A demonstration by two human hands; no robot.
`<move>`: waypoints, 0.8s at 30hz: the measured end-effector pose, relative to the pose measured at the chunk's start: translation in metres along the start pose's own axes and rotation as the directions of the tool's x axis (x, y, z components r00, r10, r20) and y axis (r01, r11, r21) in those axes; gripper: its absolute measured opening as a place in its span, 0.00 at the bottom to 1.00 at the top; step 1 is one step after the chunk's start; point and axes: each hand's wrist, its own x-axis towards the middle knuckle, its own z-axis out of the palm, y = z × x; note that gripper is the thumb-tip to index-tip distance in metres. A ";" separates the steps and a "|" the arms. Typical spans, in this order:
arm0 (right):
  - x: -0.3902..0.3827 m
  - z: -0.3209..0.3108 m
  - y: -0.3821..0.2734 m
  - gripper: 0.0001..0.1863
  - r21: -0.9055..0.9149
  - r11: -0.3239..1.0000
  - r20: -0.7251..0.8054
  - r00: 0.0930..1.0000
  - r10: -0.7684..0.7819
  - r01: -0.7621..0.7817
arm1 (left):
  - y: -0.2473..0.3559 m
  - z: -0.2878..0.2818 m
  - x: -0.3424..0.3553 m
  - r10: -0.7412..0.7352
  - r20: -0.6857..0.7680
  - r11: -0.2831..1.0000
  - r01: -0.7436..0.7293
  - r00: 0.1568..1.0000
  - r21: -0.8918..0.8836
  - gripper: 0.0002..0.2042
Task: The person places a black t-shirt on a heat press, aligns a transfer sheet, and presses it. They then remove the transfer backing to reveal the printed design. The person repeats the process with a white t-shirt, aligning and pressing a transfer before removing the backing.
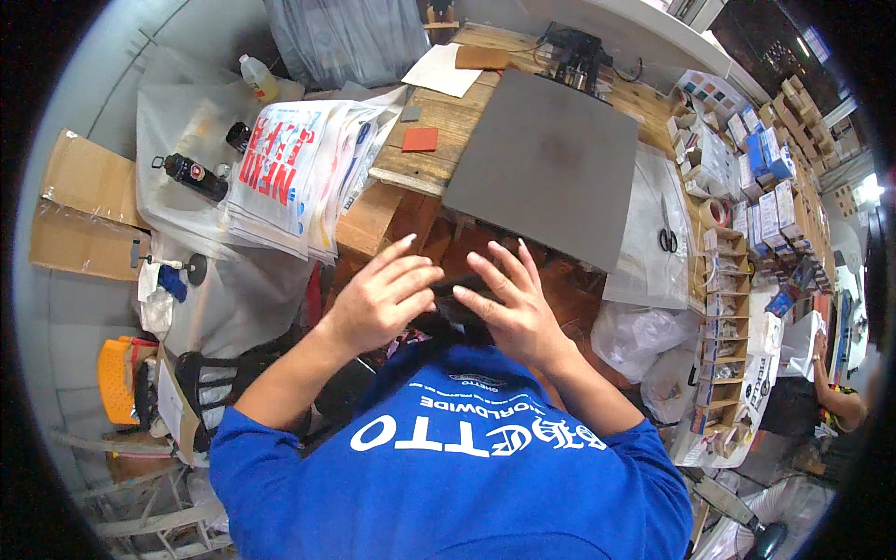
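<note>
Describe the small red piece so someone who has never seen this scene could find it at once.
Start from the big dark grey board at the wooden table. On the bare planks to its left, a small flat rectangular piece lies near the table's edge. Its red colour sets it apart from the smaller grey piece just above it in the picture.

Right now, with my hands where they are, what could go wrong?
Your right hand looks close to the near edge of the grey panel and might bump it. The scissors could nick the translucent sheet under them if dragged. The black bottle might get knocked if the printed sheets beside it shift.
</note>
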 end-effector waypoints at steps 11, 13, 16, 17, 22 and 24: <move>-0.060 -0.056 0.036 0.13 0.392 0.657 0.137 0.747 0.651 -0.644 | -0.041 0.043 -0.009 -0.196 0.604 0.928 0.345 0.772 -0.140 0.15; -0.083 -0.054 0.053 0.15 0.148 0.724 0.302 0.728 0.615 -0.673 | -0.065 0.053 0.000 -0.271 0.254 0.865 0.350 0.928 -0.358 0.13; -0.123 -0.046 0.074 0.18 -0.055 0.752 0.570 0.598 0.563 -0.656 | -0.090 0.059 0.009 -0.394 0.335 0.690 0.516 0.856 -0.507 0.10; -0.137 -0.042 0.074 0.17 -0.083 0.763 0.607 0.575 0.549 -0.641 | -0.102 0.059 0.015 -0.267 0.337 0.777 0.409 0.903 -0.479 0.07; -0.178 -0.046 0.074 0.14 -0.286 0.567 0.202 0.530 0.823 -0.772 | -0.161 0.053 0.015 -0.084 0.740 0.996 0.029 0.667 0.088 0.13; -0.179 -0.048 0.073 0.14 -0.178 0.294 0.046 0.291 0.956 -0.939 | -0.199 0.049 0.009 -0.065 0.743 0.996 -0.003 0.666 0.090 0.10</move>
